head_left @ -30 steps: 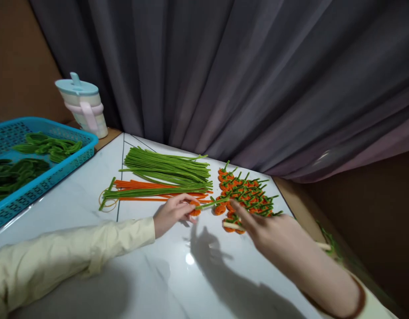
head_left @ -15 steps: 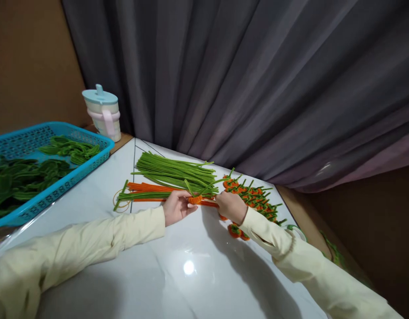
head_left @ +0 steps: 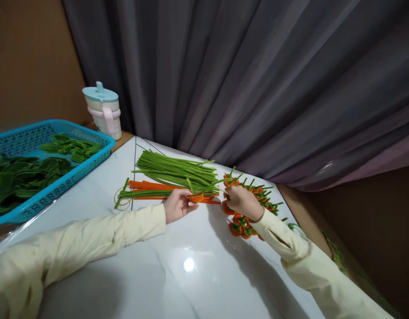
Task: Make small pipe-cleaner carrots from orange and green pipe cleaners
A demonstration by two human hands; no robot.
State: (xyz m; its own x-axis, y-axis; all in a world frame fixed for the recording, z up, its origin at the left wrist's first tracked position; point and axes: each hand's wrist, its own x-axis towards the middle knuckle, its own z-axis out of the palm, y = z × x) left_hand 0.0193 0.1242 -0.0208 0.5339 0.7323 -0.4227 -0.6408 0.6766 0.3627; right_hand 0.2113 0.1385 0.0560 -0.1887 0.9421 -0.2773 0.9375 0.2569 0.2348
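My left hand (head_left: 178, 205) pinches an orange coiled pipe-cleaner piece (head_left: 196, 198), with green pipe-cleaner ends rising from it. To its right my closed right hand (head_left: 243, 201) grips a thin pale stick (head_left: 221, 189), whose tip points left. Orange pipe cleaners (head_left: 149, 186) lie behind my left hand, with several short green ones (head_left: 144, 194) across them. Farther back lies a thick bundle of green pipe cleaners (head_left: 177, 168). Finished-looking orange pieces with green stems (head_left: 235, 229) stand in a cluster around and beyond my right hand, which partly hides them.
A blue plastic basket (head_left: 81, 170) holding green looped pipe-cleaner shapes (head_left: 31, 177) sits at the left. Behind it stands a lidded cup (head_left: 104, 113). A rubber band (head_left: 122, 204) lies on the white tabletop (head_left: 151, 274). A dark curtain (head_left: 224, 79) hangs along the far edge.
My right hand has moved to the right, away from my left hand, and the pale stick now shows in it. The left hand keeps the orange piece in nearly the same place.
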